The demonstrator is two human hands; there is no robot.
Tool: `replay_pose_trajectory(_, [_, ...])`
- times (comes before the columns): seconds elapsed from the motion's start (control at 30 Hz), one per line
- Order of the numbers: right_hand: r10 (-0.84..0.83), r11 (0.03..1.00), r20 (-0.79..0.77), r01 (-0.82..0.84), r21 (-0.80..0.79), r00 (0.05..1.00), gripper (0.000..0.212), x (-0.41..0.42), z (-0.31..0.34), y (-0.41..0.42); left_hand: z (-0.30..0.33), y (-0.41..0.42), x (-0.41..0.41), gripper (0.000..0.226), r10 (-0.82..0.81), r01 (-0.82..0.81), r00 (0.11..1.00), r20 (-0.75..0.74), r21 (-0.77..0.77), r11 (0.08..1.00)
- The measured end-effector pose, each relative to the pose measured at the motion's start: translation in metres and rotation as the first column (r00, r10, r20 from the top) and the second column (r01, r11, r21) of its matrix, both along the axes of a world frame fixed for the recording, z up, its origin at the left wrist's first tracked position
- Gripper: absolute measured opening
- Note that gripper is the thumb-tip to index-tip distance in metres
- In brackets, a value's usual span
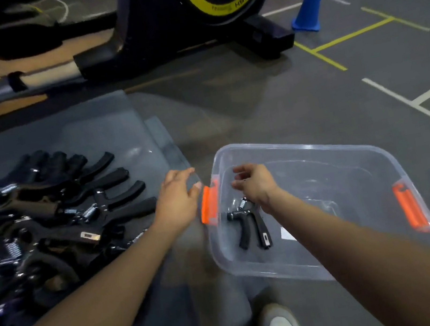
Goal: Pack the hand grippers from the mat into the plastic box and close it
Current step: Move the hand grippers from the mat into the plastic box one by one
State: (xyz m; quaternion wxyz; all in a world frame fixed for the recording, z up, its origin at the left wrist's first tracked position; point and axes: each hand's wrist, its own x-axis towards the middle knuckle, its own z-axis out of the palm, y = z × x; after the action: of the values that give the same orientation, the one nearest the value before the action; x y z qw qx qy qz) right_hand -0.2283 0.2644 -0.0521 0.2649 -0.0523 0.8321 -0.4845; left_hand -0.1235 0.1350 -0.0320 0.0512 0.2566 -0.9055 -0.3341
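Packing just begun, by the look of it: one hand gripper point(249, 225) lying on the bottom of the clear plastic box point(350, 169), near the wall with the orange latch point(210, 205), and a big tangled heap of hand grippers point(48, 217) waiting on the grey mat point(107, 129) to the left. Right hand point(254, 184) hovering over the box interior just above that lone gripper, fingers spread and slack, holding nothing. Left hand point(179, 193) loosely opened too, resting at the mat's corner beside the latch, gripping nothing that can be made out, though motion blur hides whether it touches the box rim.

Going well from here probably means reaching back to the near edge of the heap, where handles stick out free, and lifting by a handle rather than a spring, since the springs look hooked into neighbours and may drag others along. Laying each piece flat and side by side, handles aligned with the first, likely saves room for the lot. Steadying the light box with the left hand while dropping pieces in seems wise. No lid clearly in view, so closing comes much later
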Motion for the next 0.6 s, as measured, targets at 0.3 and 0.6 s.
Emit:
replay_pose_trajectory(0.3, [0.3,0.951,-0.123,-0.287,0.117,0.946,0.037,0.088,0.029,-0.107,0.029,-0.099,0.128,0.034,0.146,-0.135,0.986,0.077,-0.133,0.982])
replay_pose_trajectory(0.6, [0.436,0.846,-0.244,-0.303,0.439,0.866,0.037,0.126,-0.002,-0.156,0.009,-0.136,0.19,0.039,0.172,-0.142,0.978,0.115,-0.227,0.963])
